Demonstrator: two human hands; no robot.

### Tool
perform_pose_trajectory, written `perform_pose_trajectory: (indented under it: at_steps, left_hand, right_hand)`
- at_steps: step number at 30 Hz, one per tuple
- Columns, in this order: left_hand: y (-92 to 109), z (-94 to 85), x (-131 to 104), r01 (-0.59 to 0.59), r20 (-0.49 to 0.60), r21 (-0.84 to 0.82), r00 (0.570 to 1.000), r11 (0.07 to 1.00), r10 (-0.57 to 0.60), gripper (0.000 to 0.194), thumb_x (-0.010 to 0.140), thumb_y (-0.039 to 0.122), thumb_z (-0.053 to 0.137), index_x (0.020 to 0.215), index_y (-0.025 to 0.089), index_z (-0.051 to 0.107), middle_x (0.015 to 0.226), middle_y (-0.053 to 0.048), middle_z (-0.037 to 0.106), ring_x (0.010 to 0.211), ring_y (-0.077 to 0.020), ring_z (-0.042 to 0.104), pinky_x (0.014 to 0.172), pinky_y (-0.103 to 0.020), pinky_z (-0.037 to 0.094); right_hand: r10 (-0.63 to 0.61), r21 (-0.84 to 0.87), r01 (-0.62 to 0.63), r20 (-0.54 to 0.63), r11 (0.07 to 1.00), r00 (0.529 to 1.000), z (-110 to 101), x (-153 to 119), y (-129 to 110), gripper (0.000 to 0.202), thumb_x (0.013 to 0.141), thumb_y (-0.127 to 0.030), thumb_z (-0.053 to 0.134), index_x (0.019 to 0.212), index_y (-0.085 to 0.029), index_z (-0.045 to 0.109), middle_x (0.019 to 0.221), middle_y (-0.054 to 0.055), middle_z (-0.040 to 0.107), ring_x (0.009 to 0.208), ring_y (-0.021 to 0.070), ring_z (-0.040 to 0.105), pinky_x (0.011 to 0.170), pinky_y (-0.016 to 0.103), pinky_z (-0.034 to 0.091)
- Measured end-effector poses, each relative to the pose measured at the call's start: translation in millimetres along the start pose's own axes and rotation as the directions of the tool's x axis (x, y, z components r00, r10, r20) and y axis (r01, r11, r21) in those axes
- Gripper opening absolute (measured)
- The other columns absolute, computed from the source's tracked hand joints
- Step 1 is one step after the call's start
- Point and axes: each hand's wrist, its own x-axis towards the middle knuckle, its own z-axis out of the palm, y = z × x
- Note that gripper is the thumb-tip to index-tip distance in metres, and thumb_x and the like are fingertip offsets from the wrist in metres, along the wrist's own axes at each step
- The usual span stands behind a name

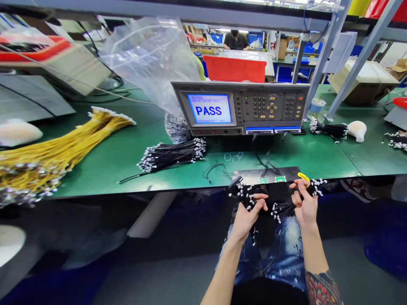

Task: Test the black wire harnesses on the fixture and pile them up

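Observation:
My left hand (248, 218) is closed around black cables (245, 195) with small white connectors, just below the bench edge. Its index finger and thumb point to the right. My right hand (305, 204) is closed, fingers curled, at a second bunch of black cables (282, 209) over my lap; white connectors stick out on both sides of it. A small yellow piece (304, 176) shows at its fingertips; its kind is unclear. A dark rounded piece (235, 182) is above my left hand. On the bench edge, a black fixture plate (248, 176) carries two green circuit boards (280, 179).
A tester (241, 109) showing "PASS" stands behind the plate. Left of it lie a black cable bundle (173, 155) and yellow cable bundles (79, 142). Rubber bands (237, 157) and loose black leads (218, 170) lie on the green bench (110, 169). A person (235, 41) sits beyond.

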Motion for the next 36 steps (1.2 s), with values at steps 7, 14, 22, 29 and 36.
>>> perform_pose_trajectory:
  at_steps: [7,14,22,29,36]
  left_hand:
    - [1.6,-3.8,1.2,0.028,-0.082,-0.170,0.996,0.985,-0.043,0.055,0.055,0.054,0.094,0.086,0.014,0.072,0.068,-0.001,0.069,0.038,0.0016,0.017,0.039,-0.020,0.010]
    - [-1.6,-8.2,4.5,0.015,0.010,-0.252,1.000,0.968,-0.013,0.052,0.061,0.057,0.092,0.082,0.016,0.068,0.065,0.004,0.060,0.038,0.0016,0.013,0.036,-0.018,0.007]
    - [4.4,7.4,7.7,0.047,0.098,-0.123,0.995,0.991,-0.035,0.056,0.070,0.068,0.082,0.082,0.014,0.067,0.071,-0.003,0.071,0.039,0.0004,0.016,0.038,-0.019,0.008]
    - [2.4,16.0,14.1,0.020,-0.004,-0.106,1.000,0.994,-0.020,0.053,0.069,0.063,0.083,0.083,0.014,0.072,0.066,-0.004,0.072,0.037,-0.0010,0.019,0.039,-0.021,0.009]
    - [-3.3,16.1,28.5,-0.093,-0.162,0.009,0.982,0.996,0.093,0.033,0.076,0.048,0.080,0.076,0.015,0.077,0.065,-0.005,0.073,0.042,-0.0078,0.044,0.043,-0.023,0.030]
  right_hand:
    - [-0.008,-0.009,0.007,-0.064,1.000,0.998,-1.0,-1.0,16.1,0.038,0.071,-0.051,0.085,0.078,-0.016,0.073,0.057,-0.003,0.060,0.035,0.0006,0.019,0.036,0.021,0.011]
    - [0.012,-0.199,-0.010,0.011,0.980,1.000,7.4,-1.8,26.4,0.038,0.069,-0.051,0.086,0.067,-0.015,0.074,0.048,-0.004,0.054,0.038,0.0048,0.029,0.038,0.023,0.018]
    - [-0.041,-0.303,0.050,0.035,0.952,0.999,10.0,5.3,33.6,0.037,0.073,-0.051,0.082,0.064,-0.017,0.070,0.051,-0.002,0.057,0.047,0.0121,0.049,0.044,0.025,0.036]
    - [0.018,-0.226,-0.015,0.008,0.974,1.000,17.4,6.1,28.9,0.035,0.069,-0.047,0.083,0.061,-0.016,0.069,0.048,-0.002,0.056,0.042,0.0092,0.042,0.040,0.023,0.027]
    - [0.066,-0.140,-0.066,0.000,0.988,0.998,17.6,4.6,35.5,0.035,0.068,-0.046,0.086,0.065,-0.013,0.072,0.053,-0.001,0.060,0.038,0.0039,0.031,0.039,0.022,0.015]
